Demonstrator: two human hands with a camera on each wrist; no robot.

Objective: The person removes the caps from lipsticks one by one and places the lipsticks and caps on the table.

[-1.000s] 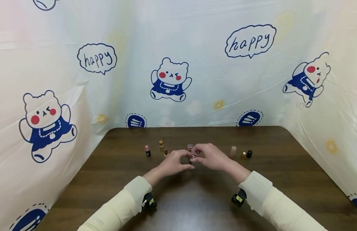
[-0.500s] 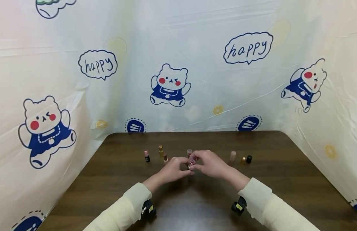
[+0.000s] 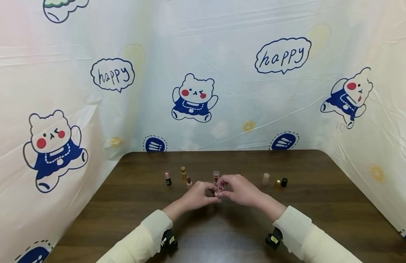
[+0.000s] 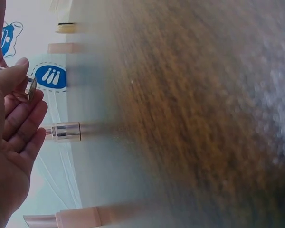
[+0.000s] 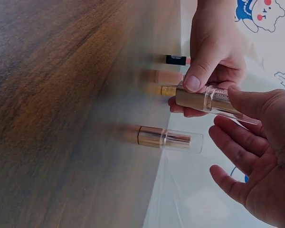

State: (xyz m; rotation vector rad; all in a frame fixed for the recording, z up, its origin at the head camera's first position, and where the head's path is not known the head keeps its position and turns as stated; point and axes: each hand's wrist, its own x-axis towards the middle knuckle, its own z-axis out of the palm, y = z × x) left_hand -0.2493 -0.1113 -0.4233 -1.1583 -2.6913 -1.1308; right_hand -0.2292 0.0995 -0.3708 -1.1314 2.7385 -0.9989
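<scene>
At the middle of the table my hands meet over one gold lipstick (image 5: 192,99) with a clear cap (image 5: 249,119). My left hand (image 3: 198,194) grips its gold base, thumb on the near side. At the other end my right hand (image 3: 240,189) pinches the clear cap between thumb and fingers; its remaining fingers are spread. Cap and base are together; whether the cap is fully seated I cannot tell. Just beyond the hands stands a similar clear-capped lipstick (image 3: 216,176). Nearest my left hand is an uncapped lipstick with a pink base (image 3: 189,182).
Left on the brown table (image 3: 140,204) stand a black lipstick with a pink top (image 3: 168,179) and a gold lipstick tube (image 3: 183,173). On the right are a pale pink cap (image 3: 265,178), a gold cap (image 3: 277,183) and a black cap (image 3: 284,182). A printed curtain (image 3: 229,98) surrounds the table.
The head view has tilted up, so everything sits lower in it. Both hands, still on the lipstick, have come slightly nearer the person. The standing items stay where they were.
</scene>
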